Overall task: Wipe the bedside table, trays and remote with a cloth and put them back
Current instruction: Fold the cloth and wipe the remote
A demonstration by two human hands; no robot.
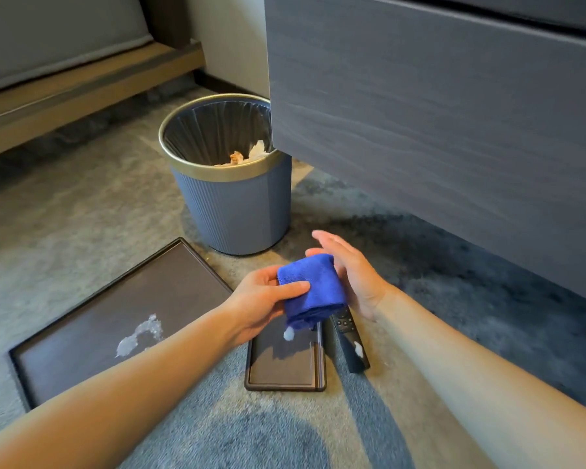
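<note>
1. The bedside table (437, 113), dark grey with a wood grain, fills the upper right; only its side and lower edge show, hanging over the carpet (82, 214).
2. The carpet is grey and blue, and everything else lies or stands on it.
3. A bed base (65, 89) runs along the upper left.
4. The bin (230, 204), blue-grey with a gold rim and a dark liner, stands just left of the table's corner, with crumpled paper inside.
5. The large tray (92, 319), dark and rectangular, lies at lower left with a white smear near its middle; the left forearm crosses its near corner.
6. The small tray (285, 367) lies to its right, under the hands, with a white blob near its far end.
7. The remote (351, 346), black, lies just right of the small tray, a white spot on its near half.
8. The left hand (264, 299) grips the cloth (313, 289), thumb on top and fingers curled beneath.
9. The right hand (352, 275) is flat, fingers straight and loosely together, palm against the cloth's right side.
10. The cloth, blue and folded into a wad, is held above the small tray's far end.
</note>
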